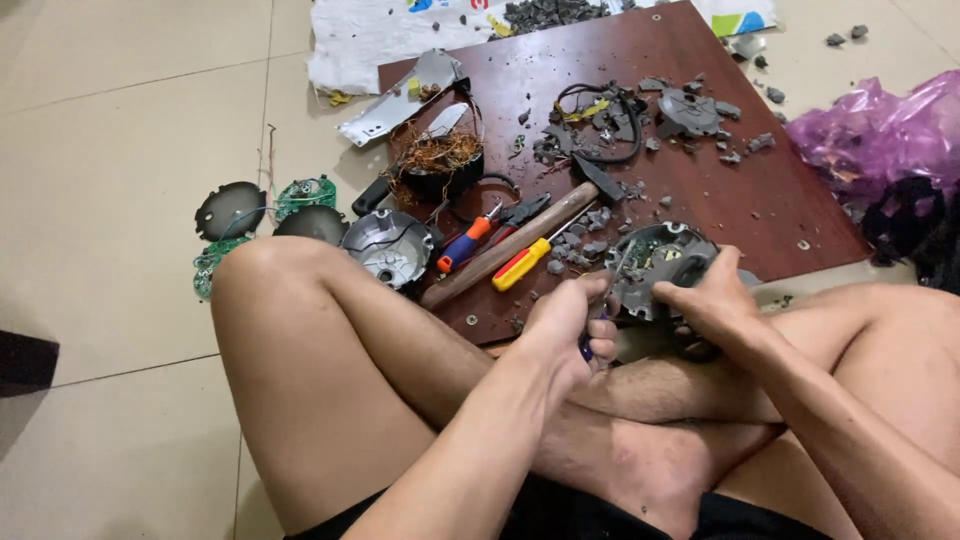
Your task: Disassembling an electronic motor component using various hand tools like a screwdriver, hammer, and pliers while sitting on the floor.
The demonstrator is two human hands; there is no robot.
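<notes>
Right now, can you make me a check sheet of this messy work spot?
Surface: dark red-brown wooden board on pale floor tiles.
Job's things: round grey plastic motor housing, gripped by right hand; blue-handled tool in left hand.
Clutter: wooden-handled hammer, yellow-and-red screwdriver, grey broken bits, tangled copper wire.
Grippers: both hands closed.
Cables: black looped cable.
Surroundings: crumpled purple plastic bag, green circuit boards.

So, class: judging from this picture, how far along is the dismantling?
Done: grey fragments and a tangle of copper wire lie on the wooden board. In hand: the right hand steadies a round grey housing; the left hand works a blue-handled tool into it. Left: that housing is intact.
</notes>
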